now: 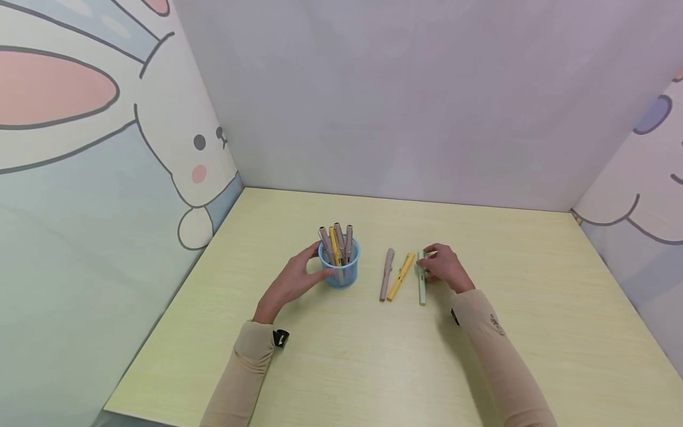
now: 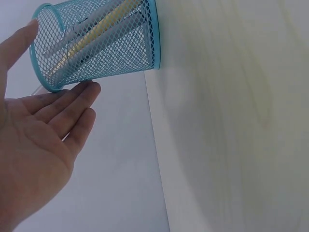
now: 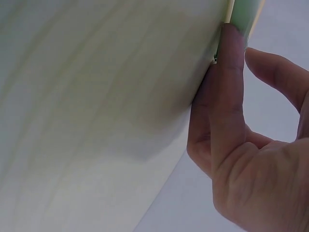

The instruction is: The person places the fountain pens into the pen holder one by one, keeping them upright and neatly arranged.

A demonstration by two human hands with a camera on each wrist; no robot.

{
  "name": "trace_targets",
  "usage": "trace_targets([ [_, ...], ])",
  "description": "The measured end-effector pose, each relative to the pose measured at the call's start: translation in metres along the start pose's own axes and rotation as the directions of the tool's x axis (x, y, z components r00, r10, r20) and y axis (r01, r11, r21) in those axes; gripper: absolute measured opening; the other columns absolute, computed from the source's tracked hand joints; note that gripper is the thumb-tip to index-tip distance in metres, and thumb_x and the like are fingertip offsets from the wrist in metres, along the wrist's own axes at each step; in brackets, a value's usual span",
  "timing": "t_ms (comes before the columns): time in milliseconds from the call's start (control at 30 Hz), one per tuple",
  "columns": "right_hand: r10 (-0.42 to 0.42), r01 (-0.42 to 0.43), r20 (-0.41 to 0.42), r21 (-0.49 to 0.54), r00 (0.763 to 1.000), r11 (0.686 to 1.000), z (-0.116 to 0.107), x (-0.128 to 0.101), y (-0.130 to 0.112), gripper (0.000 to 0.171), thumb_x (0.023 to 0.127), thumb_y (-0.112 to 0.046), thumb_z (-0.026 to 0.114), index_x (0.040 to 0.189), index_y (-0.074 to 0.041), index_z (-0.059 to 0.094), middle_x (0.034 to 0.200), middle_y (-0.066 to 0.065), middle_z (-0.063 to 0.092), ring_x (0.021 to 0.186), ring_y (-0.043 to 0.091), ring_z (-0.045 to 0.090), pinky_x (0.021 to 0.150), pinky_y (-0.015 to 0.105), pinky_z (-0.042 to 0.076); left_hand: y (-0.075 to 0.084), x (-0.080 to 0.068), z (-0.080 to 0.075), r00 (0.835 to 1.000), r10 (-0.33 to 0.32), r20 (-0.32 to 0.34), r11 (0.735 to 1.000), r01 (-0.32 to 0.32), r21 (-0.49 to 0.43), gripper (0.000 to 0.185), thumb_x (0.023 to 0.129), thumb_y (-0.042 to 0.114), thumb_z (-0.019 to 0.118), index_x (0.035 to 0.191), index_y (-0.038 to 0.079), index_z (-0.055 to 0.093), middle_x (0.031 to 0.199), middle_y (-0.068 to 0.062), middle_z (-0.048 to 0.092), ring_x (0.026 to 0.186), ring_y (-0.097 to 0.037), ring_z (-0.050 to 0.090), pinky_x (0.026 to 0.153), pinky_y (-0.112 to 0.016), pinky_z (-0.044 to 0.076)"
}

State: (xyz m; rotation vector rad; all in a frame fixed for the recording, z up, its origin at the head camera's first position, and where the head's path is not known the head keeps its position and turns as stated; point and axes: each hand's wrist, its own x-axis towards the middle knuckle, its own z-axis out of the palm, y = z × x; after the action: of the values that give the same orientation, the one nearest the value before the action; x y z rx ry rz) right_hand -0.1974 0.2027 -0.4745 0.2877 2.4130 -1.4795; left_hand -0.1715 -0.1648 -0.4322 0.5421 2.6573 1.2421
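A blue mesh pen cup [image 1: 341, 277] stands upright with several grey pens [image 1: 349, 240] and a yellow pen [image 1: 334, 242] in it. My left hand [image 1: 293, 279] spans its near left side, thumb at the rim and fingers fairly straight alongside; the left wrist view shows the fingertips beside the mesh [image 2: 111, 53]. To the right, a pale green pen [image 1: 422, 290] lies on the table. My right hand [image 1: 445, 267] pinches it near its far end. In the right wrist view, index fingertip and thumb flank the green pen [image 3: 244, 19].
Between cup and right hand, another grey pen [image 1: 386, 276] and another yellow pen [image 1: 400, 277] lie on the pale wooden table [image 1: 347, 367]. A plain back wall [image 1: 395, 107] rises behind the table, with rabbit-printed side panels at left and right.
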Motion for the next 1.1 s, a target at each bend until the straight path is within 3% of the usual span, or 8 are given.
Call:
trace_targets([
  [233,0.007,-0.008,-0.005,-0.065,1.000,0.998,-0.0005,-0.0009,-0.0026,0.049,0.099,-0.009,0.069,0.139,0.008,0.046,0.116,0.024,0.057,0.075,0.019,0.066,0.066,0.030,0.059,0.0010,-0.0004,0.0000,1.000,-0.015,-0.002,1.000,0.015,-0.001,0.087,0.098,0.044,0.071,0.163,0.005,0.028,0.158,-0.016,0.045,0.146,-0.035,0.041,0.118,-0.058,0.029],
  [667,0.000,0.000,0.000,-0.086,1.000,0.996,-0.0011,-0.0012,-0.0019,0.045,0.098,-0.007,0.066,0.135,0.008,0.048,0.117,0.026,0.059,0.071,0.018,0.069,0.067,0.032,0.060,0.0001,-0.0003,0.0012,1.000,-0.019,0.000,1.000,0.019,-0.010,0.086,0.098,0.045,0.072,0.163,0.008,0.030,0.157,-0.015,0.047,0.146,-0.034,0.041,0.118,-0.058,0.029],
  [1100,-0.054,0.054,0.005,-0.010,0.999,0.999,-0.0036,-0.0022,0.0025,0.045,0.098,-0.003,0.063,0.136,0.012,0.046,0.110,0.024,0.058,0.075,0.019,0.064,0.064,0.031,0.060,0.0010,0.0003,0.0014,1.000,-0.020,0.000,1.000,0.020,-0.015,0.086,0.098,0.044,0.072,0.163,0.009,0.030,0.157,-0.014,0.046,0.147,-0.033,0.040,0.118,-0.057,0.029],
])
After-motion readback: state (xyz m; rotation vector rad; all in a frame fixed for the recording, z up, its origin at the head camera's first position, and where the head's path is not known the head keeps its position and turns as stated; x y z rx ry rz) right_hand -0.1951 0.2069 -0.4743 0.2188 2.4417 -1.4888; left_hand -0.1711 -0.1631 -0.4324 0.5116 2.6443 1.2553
